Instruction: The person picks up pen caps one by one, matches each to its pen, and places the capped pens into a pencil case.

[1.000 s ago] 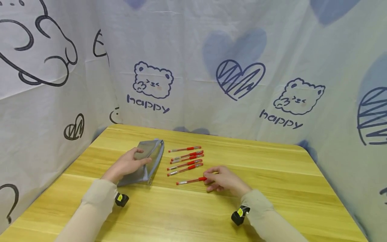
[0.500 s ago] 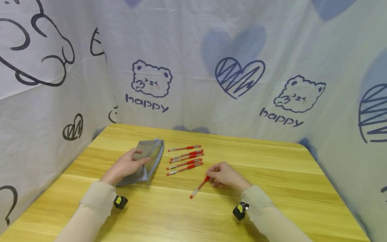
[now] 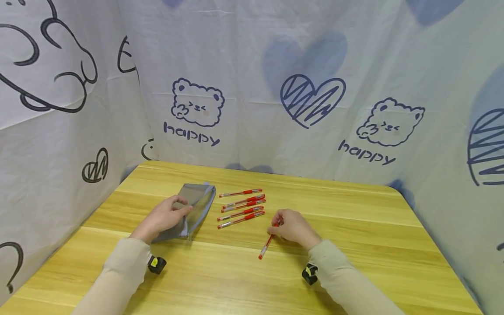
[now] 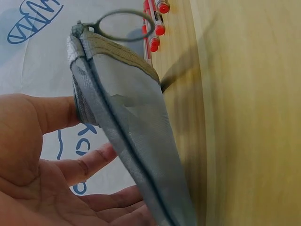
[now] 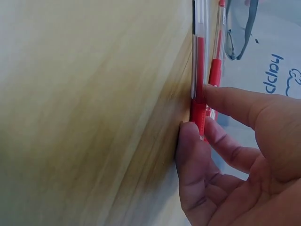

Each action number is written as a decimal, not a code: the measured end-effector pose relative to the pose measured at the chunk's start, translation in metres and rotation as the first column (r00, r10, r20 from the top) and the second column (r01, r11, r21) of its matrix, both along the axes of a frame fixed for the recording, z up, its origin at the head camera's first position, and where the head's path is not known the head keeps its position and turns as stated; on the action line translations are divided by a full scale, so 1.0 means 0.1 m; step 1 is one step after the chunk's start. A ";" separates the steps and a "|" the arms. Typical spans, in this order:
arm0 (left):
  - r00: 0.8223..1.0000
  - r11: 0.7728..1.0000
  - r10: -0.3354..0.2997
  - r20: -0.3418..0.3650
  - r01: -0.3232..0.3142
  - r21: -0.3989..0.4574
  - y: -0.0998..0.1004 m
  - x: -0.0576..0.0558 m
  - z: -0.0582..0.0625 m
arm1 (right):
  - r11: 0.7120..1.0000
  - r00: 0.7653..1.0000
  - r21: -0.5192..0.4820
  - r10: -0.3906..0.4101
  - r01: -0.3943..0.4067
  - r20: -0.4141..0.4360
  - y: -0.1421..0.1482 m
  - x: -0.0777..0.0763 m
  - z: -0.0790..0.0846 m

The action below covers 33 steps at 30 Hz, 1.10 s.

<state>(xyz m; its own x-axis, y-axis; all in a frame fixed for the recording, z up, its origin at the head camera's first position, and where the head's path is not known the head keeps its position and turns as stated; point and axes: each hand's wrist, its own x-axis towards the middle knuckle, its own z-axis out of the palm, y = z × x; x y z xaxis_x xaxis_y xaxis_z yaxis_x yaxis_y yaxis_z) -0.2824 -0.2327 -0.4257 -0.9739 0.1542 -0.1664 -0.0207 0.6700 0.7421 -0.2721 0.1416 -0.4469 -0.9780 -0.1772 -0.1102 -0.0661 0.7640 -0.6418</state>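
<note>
In the head view my right hand point(image 3: 293, 227) pinches a red gel pen point(image 3: 266, 247) between thumb and fingers, its clear end slanting down toward the table's near side. The right wrist view shows fingers at the pen's red grip point(image 5: 199, 115). At the left, my left hand point(image 3: 163, 218) holds a grey mesh zip pouch point(image 3: 201, 203), the thumb along its zipper edge and fingers over its body. From the left wrist, the pouch point(image 4: 136, 108) rises off the table with a ring zipper pull point(image 4: 126, 26) at its corner; some fingertips are hidden behind it.
Several red gel pens point(image 3: 241, 215) lie roughly parallel between the pouch and my right hand. The wood-grain table point(image 3: 220, 280) meets a printed cloth backdrop point(image 3: 252, 131) at the back and sides.
My right hand has picked up the nearest pen and swung its clear end toward me, the fingers curling further round it. The pouch has shifted slightly under my left hand.
</note>
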 end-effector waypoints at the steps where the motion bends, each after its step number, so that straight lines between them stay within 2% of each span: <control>1: 1.000 1.000 0.000 -0.005 0.000 0.000 0.00 0.00 0.00 | 1.000 1.000 0.009 -0.003 0.003 -0.007 0.00 0.00 0.00; 11: 0.999 0.999 0.024 -0.048 -0.026 -0.026 0.02 0.04 0.00 | 0.999 0.999 0.046 -0.017 0.019 -0.041 0.03 0.02 0.01; 21: 0.996 0.998 0.036 -0.081 -0.039 -0.040 0.04 -0.01 -0.05 | 0.997 0.999 0.079 -0.013 0.017 -0.050 0.06 0.02 0.00; 33: 0.992 0.992 0.042 -0.118 -0.055 -0.110 0.09 -0.08 -0.02 | 0.994 0.998 0.104 -0.032 0.038 -0.055 0.07 0.05 0.04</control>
<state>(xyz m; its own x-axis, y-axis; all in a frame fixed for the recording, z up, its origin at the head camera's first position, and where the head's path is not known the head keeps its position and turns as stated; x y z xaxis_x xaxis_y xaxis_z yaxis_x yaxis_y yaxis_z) -0.2900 -0.2237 -0.4280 -0.9935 0.0925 -0.0668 0.0254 0.7501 0.6608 -0.2668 0.1489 -0.4433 -0.9883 -0.1333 -0.0739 -0.0705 0.8295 -0.5541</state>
